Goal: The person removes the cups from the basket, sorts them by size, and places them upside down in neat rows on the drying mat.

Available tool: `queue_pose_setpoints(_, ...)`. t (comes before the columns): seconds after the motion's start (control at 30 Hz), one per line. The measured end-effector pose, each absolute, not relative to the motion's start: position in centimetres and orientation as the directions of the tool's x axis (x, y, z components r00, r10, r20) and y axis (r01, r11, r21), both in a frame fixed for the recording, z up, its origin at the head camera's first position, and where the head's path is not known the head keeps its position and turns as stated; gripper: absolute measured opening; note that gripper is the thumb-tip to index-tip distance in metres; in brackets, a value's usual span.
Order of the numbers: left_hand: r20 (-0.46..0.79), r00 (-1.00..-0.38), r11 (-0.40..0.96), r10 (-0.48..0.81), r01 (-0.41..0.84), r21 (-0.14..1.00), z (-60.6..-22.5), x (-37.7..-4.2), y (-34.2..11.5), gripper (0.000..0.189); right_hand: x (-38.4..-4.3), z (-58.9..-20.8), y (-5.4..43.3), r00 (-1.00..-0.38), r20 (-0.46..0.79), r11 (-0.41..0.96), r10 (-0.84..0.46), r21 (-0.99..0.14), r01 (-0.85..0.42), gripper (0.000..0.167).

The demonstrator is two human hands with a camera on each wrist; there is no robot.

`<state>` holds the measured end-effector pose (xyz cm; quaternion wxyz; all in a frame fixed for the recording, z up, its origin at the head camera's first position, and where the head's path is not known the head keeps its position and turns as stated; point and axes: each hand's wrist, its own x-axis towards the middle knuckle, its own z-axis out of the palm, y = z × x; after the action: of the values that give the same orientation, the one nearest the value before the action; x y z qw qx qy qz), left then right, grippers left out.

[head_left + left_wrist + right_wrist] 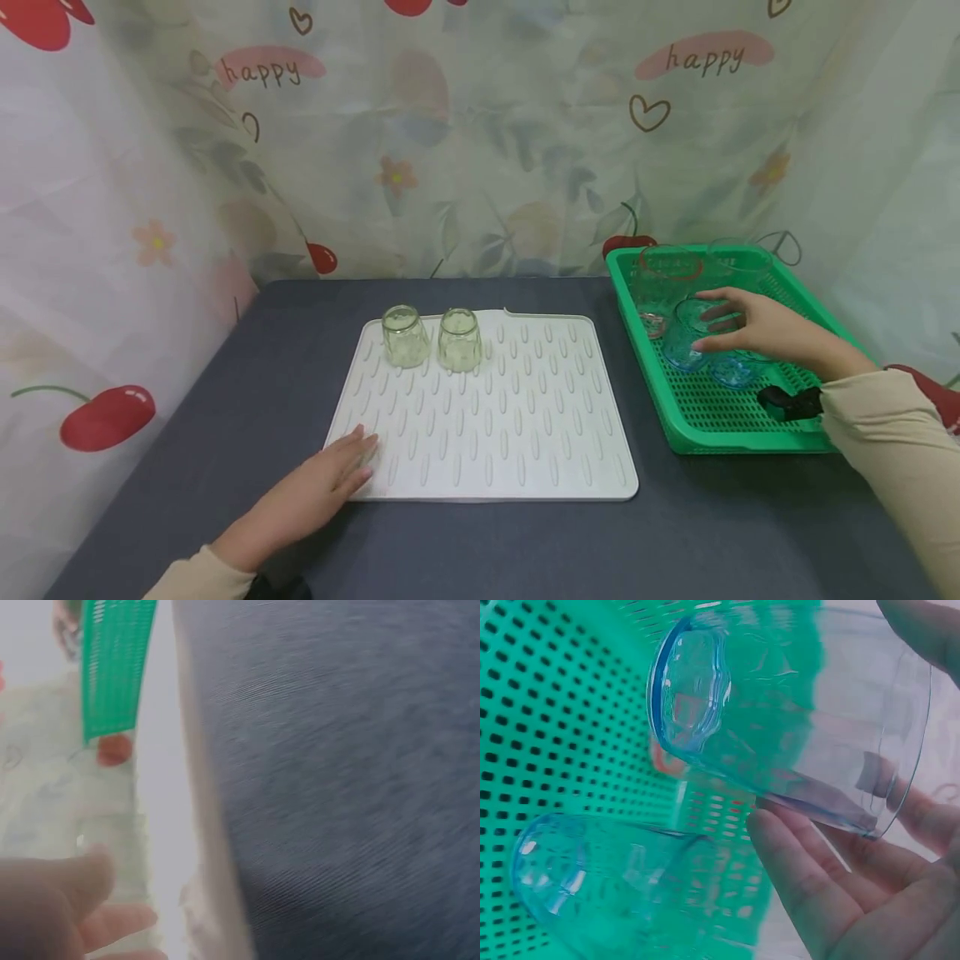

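My right hand [765,329] is over the basket, its thumb and fingers around the rim end of a clear, blue-tinted drinking glass [772,712]. Another blue-tinted glass [607,877] is beside it in the green plastic basket [720,442]. On the left, my left hand [315,487] rests with extended fingers on the front left corner of the white ridged drying mat [510,433]. Two pale yellowish glasses stand upside down at the mat's back left, one glass [405,337] left of the other glass [459,342].
Taller clear glasses stand at the back of the basket, among them a reddish-rimmed glass [670,267]. A dark table [247,400] lies under mat and basket. Printed curtains [480,150] hang behind and at both sides.
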<state>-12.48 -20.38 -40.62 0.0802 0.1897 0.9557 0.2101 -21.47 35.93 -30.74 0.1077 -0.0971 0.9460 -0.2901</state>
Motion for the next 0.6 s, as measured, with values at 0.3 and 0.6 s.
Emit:
queue_pose_setpoints(0.3,0.015,-0.967,0.83,0.255,0.227,0.509,-36.4,-12.8,-20.8,0.047,-20.0,-28.2,35.6,-0.983,-0.051,0.833,-0.177,-0.54,-0.122,0.088)
queue_pose_setpoints(0.6,0.245,-0.948,0.746,0.202,0.311,0.589,-32.8,-11.9,-19.5,0.04,-18.8,-26.2,33.4,-0.99,0.022,0.791,-0.138,-0.599,-0.123,0.083)
